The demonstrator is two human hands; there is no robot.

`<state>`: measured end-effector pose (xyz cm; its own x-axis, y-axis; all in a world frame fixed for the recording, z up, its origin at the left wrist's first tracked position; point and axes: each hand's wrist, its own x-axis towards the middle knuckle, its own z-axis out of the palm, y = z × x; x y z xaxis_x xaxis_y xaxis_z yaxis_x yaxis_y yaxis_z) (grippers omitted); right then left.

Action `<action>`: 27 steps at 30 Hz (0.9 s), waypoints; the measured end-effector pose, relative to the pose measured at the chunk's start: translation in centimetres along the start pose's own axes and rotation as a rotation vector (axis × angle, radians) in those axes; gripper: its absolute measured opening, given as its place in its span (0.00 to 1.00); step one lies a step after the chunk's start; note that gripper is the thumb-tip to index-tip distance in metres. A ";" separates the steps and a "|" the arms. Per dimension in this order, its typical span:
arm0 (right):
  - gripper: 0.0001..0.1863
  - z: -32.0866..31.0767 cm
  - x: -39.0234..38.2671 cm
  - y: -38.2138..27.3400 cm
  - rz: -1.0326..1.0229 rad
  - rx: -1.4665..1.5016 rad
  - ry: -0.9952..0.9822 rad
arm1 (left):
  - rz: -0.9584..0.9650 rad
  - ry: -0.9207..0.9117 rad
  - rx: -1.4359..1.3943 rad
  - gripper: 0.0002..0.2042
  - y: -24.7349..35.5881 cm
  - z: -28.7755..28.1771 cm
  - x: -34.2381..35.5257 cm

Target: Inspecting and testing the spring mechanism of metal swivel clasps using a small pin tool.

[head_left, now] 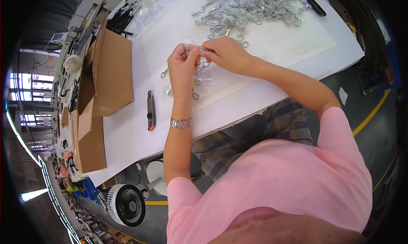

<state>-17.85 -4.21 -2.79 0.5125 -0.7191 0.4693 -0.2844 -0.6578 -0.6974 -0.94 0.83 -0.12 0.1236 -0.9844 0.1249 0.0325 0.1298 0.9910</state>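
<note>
My left hand (182,62) is closed, fingertips pinched together, with a thin dark piece sticking up between its fingers. My right hand (226,54) meets it from the right, thumb and fingers pressed together. Something small and pale shows between the two sets of fingertips, too covered to name. Under and beside my left hand lie a few metal pieces with ringed ends (196,95) and clear plastic (206,83). Farther off spreads a large heap of similar shiny metal pieces (250,10), seemingly mixed with clear plastic.
On the white table (127,137), a utility knife (151,111) lies left of my left forearm. An open cardboard box (114,71) stands at the left edge. A black object (315,5) lies beyond the heap at far right. Below the table is a fan (129,205).
</note>
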 end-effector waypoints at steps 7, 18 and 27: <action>0.17 -0.2 0.3 -1.0 0.012 -0.061 0.038 | -0.058 0.028 -0.052 0.10 0.7 -0.6 -0.1; 0.16 -1.4 0.9 -0.8 0.264 0.406 -0.130 | -0.142 -0.214 -0.037 0.14 0.5 -3.5 0.8; 0.16 -1.5 1.1 -0.5 0.288 0.391 -0.134 | -0.113 -0.441 0.157 0.12 1.4 -2.5 0.0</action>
<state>-18.33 -5.02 -1.12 0.5648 -0.8070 0.1724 -0.1179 -0.2857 -0.9510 1.62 1.36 1.19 -0.3054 -0.9522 -0.0091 -0.1333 0.0332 0.9905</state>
